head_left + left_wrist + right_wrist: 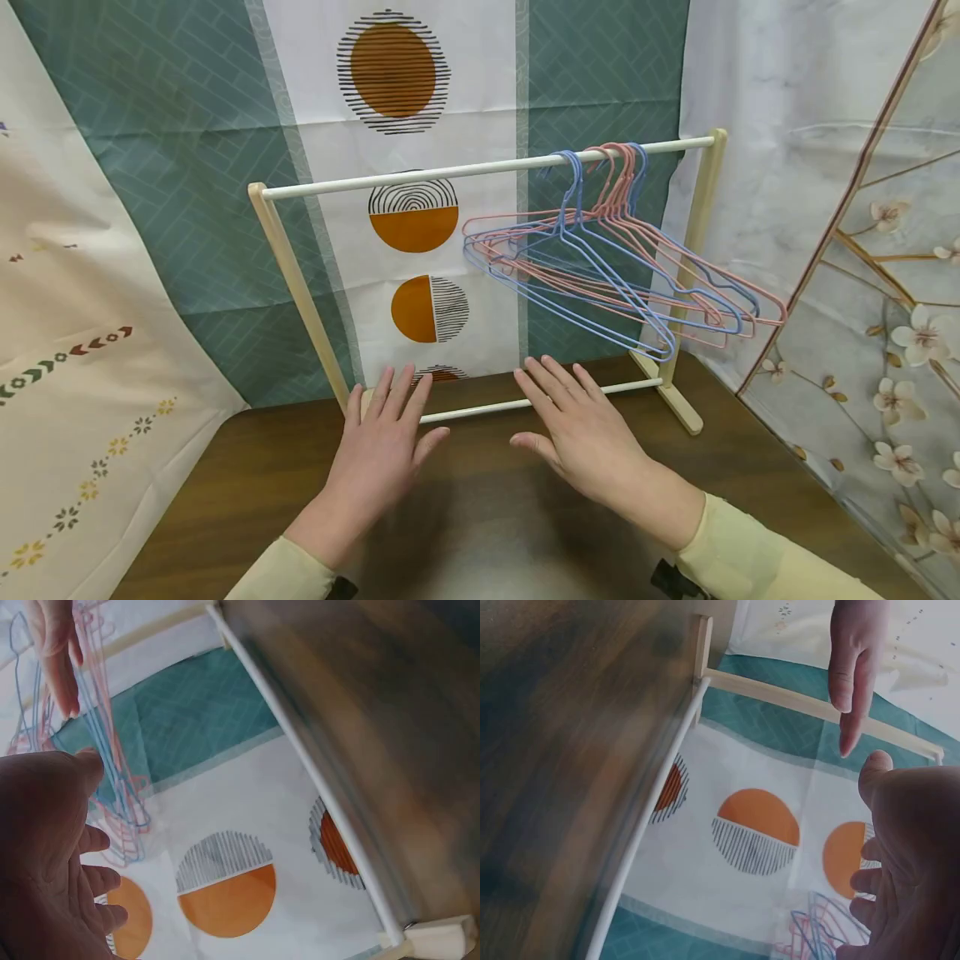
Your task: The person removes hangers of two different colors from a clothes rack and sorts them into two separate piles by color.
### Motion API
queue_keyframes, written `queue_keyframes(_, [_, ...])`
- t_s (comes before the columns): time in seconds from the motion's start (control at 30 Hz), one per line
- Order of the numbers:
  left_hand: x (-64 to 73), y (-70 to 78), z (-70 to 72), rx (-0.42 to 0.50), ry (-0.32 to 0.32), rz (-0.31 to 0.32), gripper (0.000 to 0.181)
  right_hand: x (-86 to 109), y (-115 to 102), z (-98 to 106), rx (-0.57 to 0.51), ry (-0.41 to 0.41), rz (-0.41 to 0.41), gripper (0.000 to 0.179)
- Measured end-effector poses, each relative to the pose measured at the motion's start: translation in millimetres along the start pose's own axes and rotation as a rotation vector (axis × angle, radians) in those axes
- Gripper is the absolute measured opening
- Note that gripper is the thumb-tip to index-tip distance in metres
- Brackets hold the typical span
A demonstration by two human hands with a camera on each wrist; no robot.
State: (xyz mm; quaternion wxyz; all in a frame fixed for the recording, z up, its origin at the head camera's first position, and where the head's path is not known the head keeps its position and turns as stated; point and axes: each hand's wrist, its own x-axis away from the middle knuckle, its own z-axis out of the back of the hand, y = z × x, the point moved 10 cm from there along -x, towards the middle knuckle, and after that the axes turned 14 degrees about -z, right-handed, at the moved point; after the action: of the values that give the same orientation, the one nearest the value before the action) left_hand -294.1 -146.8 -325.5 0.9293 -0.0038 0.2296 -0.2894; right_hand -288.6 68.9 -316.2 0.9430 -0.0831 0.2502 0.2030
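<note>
Brown tabletop (480,517) below straight fingers (399,390), hangers (615,208) on rack (450,172)

From where I stand, a dark brown table (480,517) with a smooth wood-grain top spreads across the foreground. A far corner curves round at about two o'clock, and a soft, pale sheen shows toward six o'clock. Directly on the table, near its far edge at twelve o'clock, stands a hanging rack (480,169) of light wood and white rods. Its right foot (681,404) rests flat at two o'clock, slanting toward five. Its left foot (444,937), near eleven, is mostly blocked from above. A white lower bar (480,411) runs between them.
</note>
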Motion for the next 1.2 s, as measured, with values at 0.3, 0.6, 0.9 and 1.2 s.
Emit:
queue_keyframes(0.3, [-9.7,-17.5,16.1,-0.009,-0.017,0.017,0.079,-6.5,5.7,8.7,0.009,-0.01,-0.025,0.085])
queue_keyframes(0.6, [-19.5,-42.5,40.5,0.032,-0.006,0.078,0.078,-16.3,10.3,22.3,-0.001,0.003,-0.027,0.086])
queue_keyframes(0.9, [-26.4,-63.3,65.1,-0.004,0.1,0.074,0.075,-25.8,18.1,33.7,0.001,-0.008,-0.056,0.088])
queue_keyframes(1.2, [-27.1,-81.5,82.3,-0.011,0.252,0.077,0.069,-31.3,25.2,44.1,-0.015,0.022,-0.069,0.087])
